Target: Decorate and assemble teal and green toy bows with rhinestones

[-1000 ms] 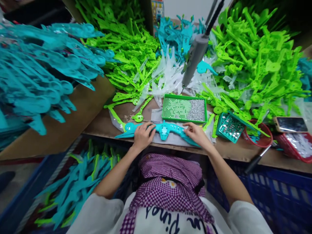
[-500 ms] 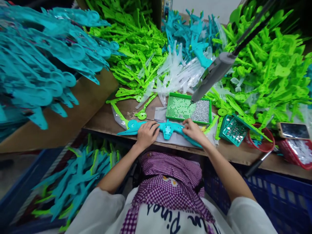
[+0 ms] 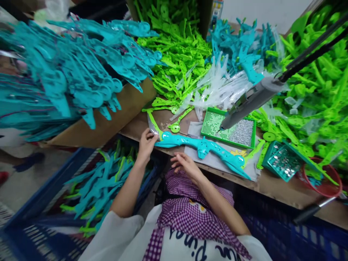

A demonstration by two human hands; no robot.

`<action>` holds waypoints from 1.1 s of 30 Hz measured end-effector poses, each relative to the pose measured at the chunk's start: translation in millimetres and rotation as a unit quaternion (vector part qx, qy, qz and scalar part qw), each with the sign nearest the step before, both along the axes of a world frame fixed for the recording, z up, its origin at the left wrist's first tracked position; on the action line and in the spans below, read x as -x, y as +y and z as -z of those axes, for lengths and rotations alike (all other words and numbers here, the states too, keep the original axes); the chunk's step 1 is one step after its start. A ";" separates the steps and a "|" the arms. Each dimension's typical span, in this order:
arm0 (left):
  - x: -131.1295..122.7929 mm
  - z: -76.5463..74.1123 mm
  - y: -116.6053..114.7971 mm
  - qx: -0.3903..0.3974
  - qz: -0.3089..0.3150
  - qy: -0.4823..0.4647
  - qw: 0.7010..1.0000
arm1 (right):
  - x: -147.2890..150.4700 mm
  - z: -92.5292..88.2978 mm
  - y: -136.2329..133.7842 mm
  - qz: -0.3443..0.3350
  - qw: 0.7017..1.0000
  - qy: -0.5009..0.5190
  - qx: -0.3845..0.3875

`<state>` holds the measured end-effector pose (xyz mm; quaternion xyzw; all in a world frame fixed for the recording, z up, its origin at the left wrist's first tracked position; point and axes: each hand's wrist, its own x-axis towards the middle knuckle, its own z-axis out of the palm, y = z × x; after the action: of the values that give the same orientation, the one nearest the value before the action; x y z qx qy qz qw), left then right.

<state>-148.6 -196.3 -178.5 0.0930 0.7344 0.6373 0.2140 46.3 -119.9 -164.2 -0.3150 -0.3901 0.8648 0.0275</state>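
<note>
A long turquoise plastic bow-shaped piece (image 3: pixel 202 146) lies across the table's front edge, a round disc near each end. From its left end rises a lime-green arm (image 3: pixel 156 127) with a clear plastic blade (image 3: pixel 152 121) along it. My left hand (image 3: pixel 146 145) is at this left end, thumb and fingertips pinched on the lower part of the clear blade. My right hand (image 3: pixel 186 166) hovers in front of the table edge, apart from the turquoise piece, fingers loosely bent and spread with nothing in them. Another lime-green arm (image 3: pixel 251 152) adjoins the right end.
A green tray (image 3: pixel 255 136) of small screws stands behind the piece, under a hanging grey electric screwdriver (image 3: pixel 251 99). Turquoise parts (image 3: pixel 108 65) and lime-green parts (image 3: pixel 174 54) are heaped behind. A teal box (image 3: pixel 282 159) holds metal discs. A blue crate (image 3: pixel 49 192) stands lower left.
My left hand has left the piece's middle for the clear blade at its left end. My right hand has let go and moved left, off the table. The view has turned left.
</note>
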 end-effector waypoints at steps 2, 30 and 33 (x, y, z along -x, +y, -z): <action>-13.4 -11.6 -1.5 -0.027 0.000 -0.095 0.995 | 21.4 4.3 -6.7 0.061 0.992 0.013 0.107; -14.9 -23.2 3.9 -0.153 -0.067 -0.298 0.940 | -213.3 -16.8 91.6 0.349 0.812 -0.240 -0.403; -8.4 -25.1 5.5 -0.161 -0.057 -0.275 0.946 | -228.9 5.9 107.8 0.375 0.795 -0.259 -0.400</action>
<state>-140.2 -190.8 -153.4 -0.0951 0.5383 0.7593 0.3530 275.2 -12.1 -170.1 -0.6095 -0.5452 0.4402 0.3710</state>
